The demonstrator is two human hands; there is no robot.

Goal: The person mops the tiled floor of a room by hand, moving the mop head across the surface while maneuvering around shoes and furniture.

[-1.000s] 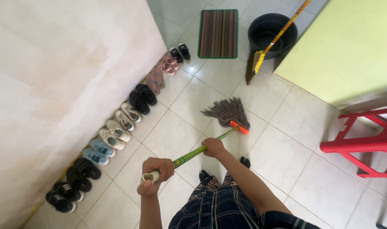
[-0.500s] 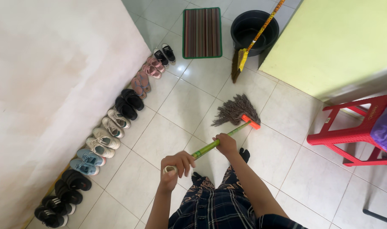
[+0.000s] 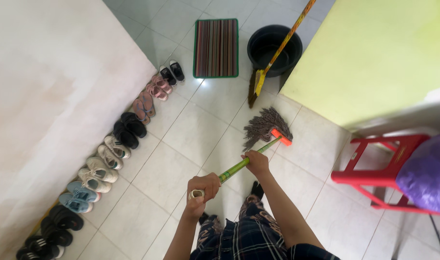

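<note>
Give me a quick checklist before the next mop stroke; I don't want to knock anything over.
1. Left hand shut round the handle end: ok.
2. Right hand shut on the handle lower down: ok.
3. Mop head flat on the tiles: ok.
4. Mop head apart from the broom leaning in the bucket: not ok, they lie close.
5. Shoes along the wall, apart from the mop head: ok.
6. Stool to the right, apart from the mop: ok.
</note>
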